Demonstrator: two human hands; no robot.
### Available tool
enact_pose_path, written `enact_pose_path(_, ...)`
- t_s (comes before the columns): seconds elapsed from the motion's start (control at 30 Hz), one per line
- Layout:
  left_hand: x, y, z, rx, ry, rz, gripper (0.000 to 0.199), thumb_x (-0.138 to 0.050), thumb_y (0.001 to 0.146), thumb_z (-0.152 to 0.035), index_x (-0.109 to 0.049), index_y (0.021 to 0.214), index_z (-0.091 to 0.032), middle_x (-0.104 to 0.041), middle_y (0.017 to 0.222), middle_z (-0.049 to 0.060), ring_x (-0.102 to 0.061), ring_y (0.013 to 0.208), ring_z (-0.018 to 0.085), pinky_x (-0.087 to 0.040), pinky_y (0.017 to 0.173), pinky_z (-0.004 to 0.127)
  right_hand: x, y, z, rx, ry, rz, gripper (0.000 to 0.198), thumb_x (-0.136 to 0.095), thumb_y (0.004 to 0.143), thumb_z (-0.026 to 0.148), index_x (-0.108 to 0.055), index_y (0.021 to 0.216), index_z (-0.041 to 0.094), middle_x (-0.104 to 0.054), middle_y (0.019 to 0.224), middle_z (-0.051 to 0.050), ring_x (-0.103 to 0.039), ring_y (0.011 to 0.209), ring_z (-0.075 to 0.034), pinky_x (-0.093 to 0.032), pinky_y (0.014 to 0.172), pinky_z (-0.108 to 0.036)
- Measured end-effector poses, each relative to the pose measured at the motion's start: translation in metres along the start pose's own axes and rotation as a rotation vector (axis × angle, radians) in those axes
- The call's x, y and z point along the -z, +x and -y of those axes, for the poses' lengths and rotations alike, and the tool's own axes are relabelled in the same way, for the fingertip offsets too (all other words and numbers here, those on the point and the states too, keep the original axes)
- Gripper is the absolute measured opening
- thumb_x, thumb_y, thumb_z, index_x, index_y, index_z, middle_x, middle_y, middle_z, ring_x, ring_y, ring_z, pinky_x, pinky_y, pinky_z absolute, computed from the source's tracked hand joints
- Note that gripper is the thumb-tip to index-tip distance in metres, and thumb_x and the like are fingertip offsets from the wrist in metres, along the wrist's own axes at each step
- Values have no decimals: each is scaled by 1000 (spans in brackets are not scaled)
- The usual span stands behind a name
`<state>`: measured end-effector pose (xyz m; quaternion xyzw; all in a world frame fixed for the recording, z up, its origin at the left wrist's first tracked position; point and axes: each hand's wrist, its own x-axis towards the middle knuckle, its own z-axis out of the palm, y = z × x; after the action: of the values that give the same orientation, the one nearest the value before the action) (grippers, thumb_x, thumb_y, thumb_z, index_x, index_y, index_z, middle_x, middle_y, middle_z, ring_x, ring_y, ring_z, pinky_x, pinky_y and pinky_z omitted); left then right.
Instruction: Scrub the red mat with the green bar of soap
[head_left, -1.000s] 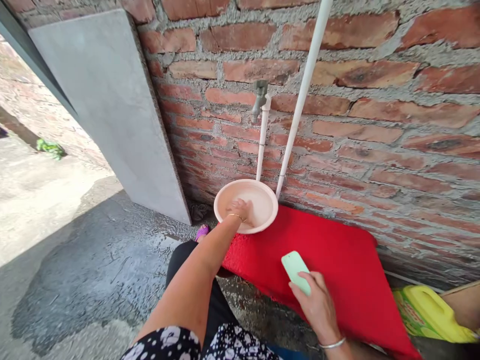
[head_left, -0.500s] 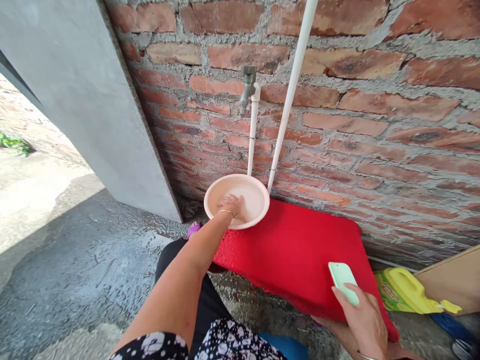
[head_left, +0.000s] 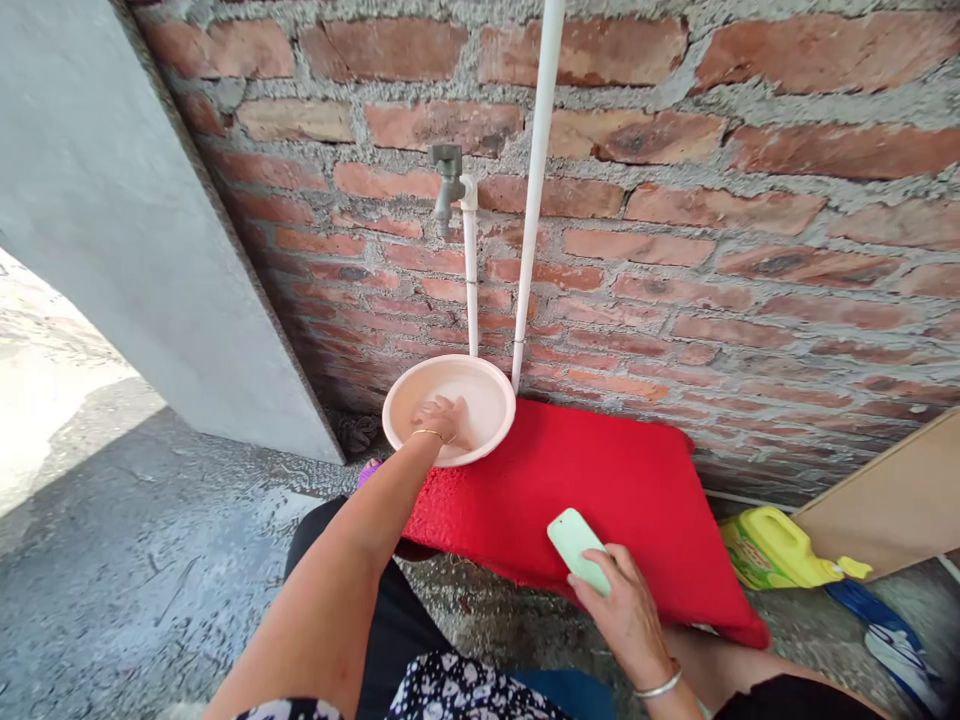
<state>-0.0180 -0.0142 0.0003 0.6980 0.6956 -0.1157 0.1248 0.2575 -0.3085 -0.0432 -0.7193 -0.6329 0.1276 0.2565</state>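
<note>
Fingers (head_left: 592, 570) of your right hand (head_left: 622, 615) wrap a green brush (head_left: 576, 546) on the red mat (head_left: 600, 490), lower centre; your left hand (head_left: 437, 420) rests, loosely curled, inside the bowl (head_left: 487, 385) at mid-frame

The wet concrete floor (head_left: 150, 580) carries a red mat (head_left: 600, 500) against the brick wall. A pink basin (head_left: 480, 385) stands at the mat's left end; a yellow jug (head_left: 772, 545) lies beside its right end.

Open mat ahead, wall close behind

Bare red mat (head_left: 600, 480) lies clear before me; the white pipes (head_left: 529, 230) and brick wall (head_left: 712, 250) block beyond.
</note>
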Motion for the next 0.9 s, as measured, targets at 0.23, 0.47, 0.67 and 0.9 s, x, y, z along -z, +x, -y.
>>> enact_pose_path(0.23,6,-3,-3,-5,27,102,131,-87,57,-55,-11,160,-28,-10,164,25,-19,137,61,-35,93,75,69,-2,-89,-480,-140,-183,49,-54,75,71,-72,97,31,-63,97,-12,-66,79,-33,-51,64,-45)
enact_pose_path(0.47,15,-10,-5,-3,41,126,128,-82,60,-58,-7,160,-30,-8,165,21,-18,140,59,-35,95,75,6,35,5,-49,-9,-17,35,-60,80,53,-71,99,26,-61,97,-6,-65,87,-24,-51,76,-35)
enact_pose_path(0.67,16,-12,-6,14,78,143,133,-83,54,-61,-6,159,-34,-9,166,20,-20,141,56,-36,94,74,-57,57,123,293,-109,232,19,-69,80,34,-70,98,28,-59,97,-2,-59,89,-19,-45,81,-29)
enact_pose_path(0.9,14,-8,-4,-10,83,143,136,-82,54,-64,-3,160,-32,-8,165,23,-20,140,56,-38,93,73,-34,81,71,117,-127,166,25,-63,81,39,-71,101,27,-59,96,-4,-61,89,-20,-45,82,-30)
